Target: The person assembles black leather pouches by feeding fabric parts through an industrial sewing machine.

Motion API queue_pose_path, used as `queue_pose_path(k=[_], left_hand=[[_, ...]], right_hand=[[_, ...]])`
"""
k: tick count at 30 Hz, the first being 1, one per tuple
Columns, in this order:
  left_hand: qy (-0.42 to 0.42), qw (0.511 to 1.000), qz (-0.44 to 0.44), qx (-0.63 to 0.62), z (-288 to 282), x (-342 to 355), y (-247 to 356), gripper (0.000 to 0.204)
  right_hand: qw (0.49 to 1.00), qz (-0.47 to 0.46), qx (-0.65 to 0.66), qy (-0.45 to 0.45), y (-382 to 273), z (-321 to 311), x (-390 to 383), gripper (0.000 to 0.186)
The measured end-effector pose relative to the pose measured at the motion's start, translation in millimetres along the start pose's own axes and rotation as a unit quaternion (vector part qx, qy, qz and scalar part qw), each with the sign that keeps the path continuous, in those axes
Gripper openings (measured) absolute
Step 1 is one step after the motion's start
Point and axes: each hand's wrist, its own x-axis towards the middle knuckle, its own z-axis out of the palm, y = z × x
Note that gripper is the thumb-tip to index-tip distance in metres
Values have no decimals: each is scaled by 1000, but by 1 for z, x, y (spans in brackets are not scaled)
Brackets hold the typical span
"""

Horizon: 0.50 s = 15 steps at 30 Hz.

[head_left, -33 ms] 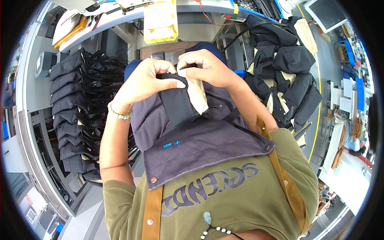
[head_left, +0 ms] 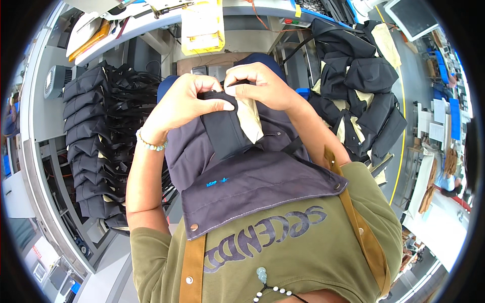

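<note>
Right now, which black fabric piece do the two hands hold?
The middle black piece, gripped by left hand and right hand; the left pile and right heap are unheld.

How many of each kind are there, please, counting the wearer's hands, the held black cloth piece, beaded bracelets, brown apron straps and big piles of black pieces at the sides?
Left hand and right hand: 2
Held black cloth piece: 1
Beaded bracelet: 1
Left strap and right strap: 2
Left pile and right pile: 2
Total: 8
</note>
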Motion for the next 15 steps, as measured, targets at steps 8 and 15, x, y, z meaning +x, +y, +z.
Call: queue_pose_path(k=[8,15], left_hand=[[-3,998,55,38,-8,-2,-10,16],[-41,991,75,-99,-13,6,-14,15]], right_hand=[[995,52,78,28,2,-5,-11,12],[975,166,133,-59,14,-29,-5,28]])
